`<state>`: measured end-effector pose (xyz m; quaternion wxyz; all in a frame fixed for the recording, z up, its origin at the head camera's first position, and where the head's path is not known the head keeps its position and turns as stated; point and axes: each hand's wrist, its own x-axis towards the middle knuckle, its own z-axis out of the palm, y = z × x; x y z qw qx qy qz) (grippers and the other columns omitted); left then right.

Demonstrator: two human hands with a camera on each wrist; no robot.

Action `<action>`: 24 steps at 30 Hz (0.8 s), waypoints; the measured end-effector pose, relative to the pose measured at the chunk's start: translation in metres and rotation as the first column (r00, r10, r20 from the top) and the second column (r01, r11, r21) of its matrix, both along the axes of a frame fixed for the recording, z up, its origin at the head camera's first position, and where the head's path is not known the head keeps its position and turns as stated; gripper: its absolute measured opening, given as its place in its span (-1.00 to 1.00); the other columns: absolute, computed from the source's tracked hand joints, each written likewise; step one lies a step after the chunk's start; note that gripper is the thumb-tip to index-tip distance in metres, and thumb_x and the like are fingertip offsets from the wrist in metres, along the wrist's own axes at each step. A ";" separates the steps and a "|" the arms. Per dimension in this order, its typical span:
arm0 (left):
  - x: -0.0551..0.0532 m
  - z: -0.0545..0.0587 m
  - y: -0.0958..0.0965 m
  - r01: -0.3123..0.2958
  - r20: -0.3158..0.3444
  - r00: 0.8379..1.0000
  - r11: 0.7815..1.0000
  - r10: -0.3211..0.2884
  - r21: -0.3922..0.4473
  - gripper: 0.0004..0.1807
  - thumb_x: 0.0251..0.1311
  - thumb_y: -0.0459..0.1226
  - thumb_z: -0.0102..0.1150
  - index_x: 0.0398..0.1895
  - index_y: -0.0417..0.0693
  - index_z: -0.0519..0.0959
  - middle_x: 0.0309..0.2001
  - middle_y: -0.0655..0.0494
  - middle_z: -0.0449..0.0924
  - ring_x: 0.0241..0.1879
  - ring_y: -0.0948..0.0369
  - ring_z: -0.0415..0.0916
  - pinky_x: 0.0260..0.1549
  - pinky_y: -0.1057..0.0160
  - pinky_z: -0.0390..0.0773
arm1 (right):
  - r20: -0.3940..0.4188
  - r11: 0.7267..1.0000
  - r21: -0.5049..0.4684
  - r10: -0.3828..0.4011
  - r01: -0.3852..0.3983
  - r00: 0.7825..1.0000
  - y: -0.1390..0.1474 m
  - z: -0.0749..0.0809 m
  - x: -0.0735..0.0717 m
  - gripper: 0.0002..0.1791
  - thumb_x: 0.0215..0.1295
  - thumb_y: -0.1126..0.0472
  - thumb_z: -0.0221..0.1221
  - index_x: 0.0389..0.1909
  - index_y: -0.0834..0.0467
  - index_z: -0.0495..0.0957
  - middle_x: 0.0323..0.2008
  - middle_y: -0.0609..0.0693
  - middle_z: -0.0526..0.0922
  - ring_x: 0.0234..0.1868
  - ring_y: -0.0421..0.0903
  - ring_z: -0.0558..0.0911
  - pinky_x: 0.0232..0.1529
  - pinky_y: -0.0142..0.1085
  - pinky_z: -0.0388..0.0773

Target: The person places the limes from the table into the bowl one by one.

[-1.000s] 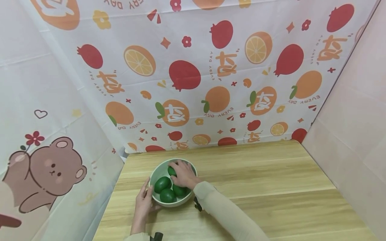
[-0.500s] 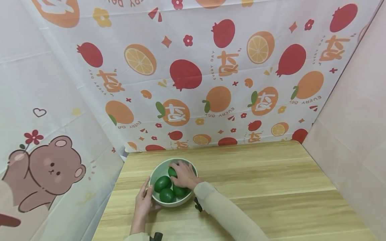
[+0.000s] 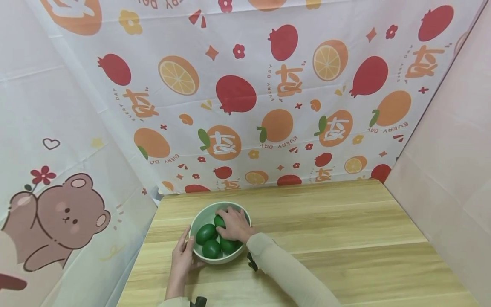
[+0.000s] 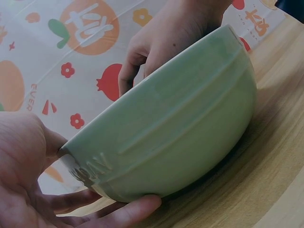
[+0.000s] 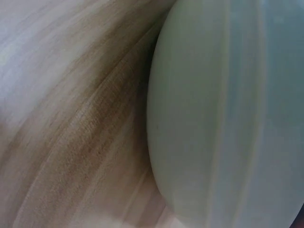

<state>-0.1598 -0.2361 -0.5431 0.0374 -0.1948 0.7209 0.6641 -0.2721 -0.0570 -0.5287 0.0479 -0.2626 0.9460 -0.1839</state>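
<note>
A light green bowl (image 3: 198,224) with ridged sides stands on the table, holding several smooth, dark green oval fruits (image 3: 206,234). My left hand (image 3: 182,256) grips the bowl's left side; in the left wrist view the thumb is at the rim and the fingers (image 4: 137,209) reach under the curved wall. Inside the bowl, my right hand (image 3: 235,224) has its fingers curled over one green fruit (image 3: 219,221) at the back, largely covered by the hand. Only the bowl's outer wall (image 5: 204,118) and tabletop show in the right wrist view.
The wood-grain table (image 3: 337,230) extends to the right of the bowl. Behind it hangs a fruit-print sheet (image 3: 245,145); a bear-print sheet (image 3: 76,213) hangs on the left and a plain pale sheet (image 3: 449,149) on the right.
The front green fruit has shifted very slightly to the left in the bowl. Both hands stay nearly where they were, the left at the bowl, the right over the back fruit.
</note>
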 end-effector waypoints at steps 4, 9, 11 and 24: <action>-0.001 0.000 -0.001 -0.002 0.002 1.000 1.000 0.002 -0.003 -0.34 0.60 0.08 -0.28 0.65 0.44 -0.17 0.54 -0.44 -0.01 0.46 -0.51 0.05 -0.11 -0.08 0.86 | -0.004 1.000 0.005 -0.005 0.005 1.000 -0.001 -0.001 -0.001 -0.40 0.39 -0.14 0.21 0.42 -0.21 0.37 0.20 -0.02 0.56 0.16 -0.10 0.57 0.26 -0.02 0.53; -0.001 0.000 0.000 0.002 0.007 1.000 1.000 -0.002 -0.006 -0.35 0.60 0.07 -0.29 0.65 0.45 -0.18 0.54 -0.45 -0.01 0.46 -0.51 0.04 -0.10 -0.08 0.86 | -0.009 1.000 0.016 -0.012 0.012 1.000 0.000 -0.001 -0.001 -0.41 0.40 -0.16 0.19 0.42 -0.19 0.37 0.19 -0.02 0.56 0.14 -0.09 0.56 0.23 -0.06 0.53; -0.001 0.001 0.000 0.003 0.007 1.000 1.000 -0.003 -0.008 -0.35 0.60 0.07 -0.29 0.65 0.44 -0.18 0.53 -0.45 0.00 0.46 -0.51 0.04 -0.10 -0.08 0.86 | -0.010 1.000 0.019 -0.015 0.015 1.000 0.000 -0.002 -0.001 -0.40 0.40 -0.18 0.19 0.42 -0.19 0.38 0.18 -0.02 0.57 0.14 -0.10 0.56 0.24 -0.06 0.53; 0.001 0.002 0.000 0.000 0.001 1.000 1.000 0.000 -0.018 -0.35 0.61 0.06 -0.28 0.65 0.43 -0.17 0.52 -0.45 0.03 0.45 -0.52 0.07 -0.12 -0.07 0.87 | -0.003 0.999 0.050 -0.006 0.006 1.000 0.002 -0.005 0.000 -0.39 0.38 -0.25 0.19 0.38 -0.14 0.43 0.18 -0.02 0.59 0.17 -0.09 0.54 0.34 -0.07 0.51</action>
